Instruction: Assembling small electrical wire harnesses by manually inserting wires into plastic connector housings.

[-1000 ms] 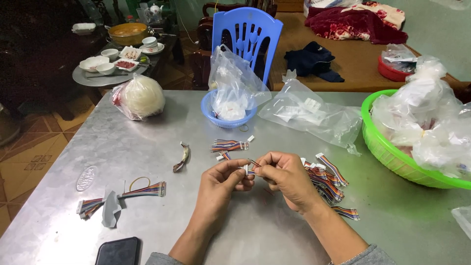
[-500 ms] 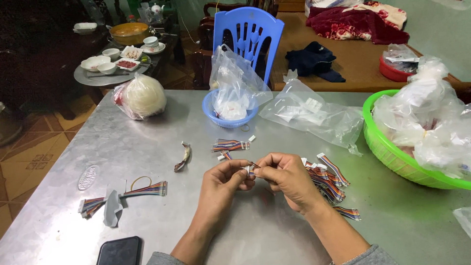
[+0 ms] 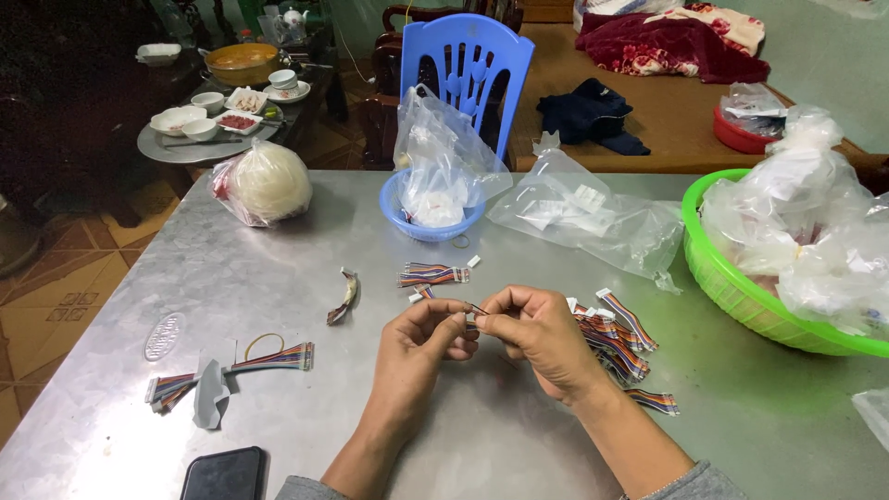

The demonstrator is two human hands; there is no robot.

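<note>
Over the middle of the metal table (image 3: 278, 278), my left hand (image 3: 428, 335) and my right hand (image 3: 535, 335) meet fingertip to fingertip. Both pinch a small multicoloured wire cable with a white connector (image 3: 472, 319), mostly hidden by the fingers. A pile of several similar ribbon cables (image 3: 616, 338) lies just right of my right hand. One short cable (image 3: 433, 274) lies a little beyond my hands.
A blue bowl with a plastic bag (image 3: 431, 199) and a clear bag (image 3: 593, 218) sit farther back. A green basket of bags (image 3: 741, 278) is at right. Bundled cables (image 3: 231, 366), a phone (image 3: 222, 474), a bagged white ball (image 3: 267, 181) and a blue chair (image 3: 468, 65) are around.
My hands stay together at the same spot; the fingers shift slightly on the small cable. Nothing else has moved.
</note>
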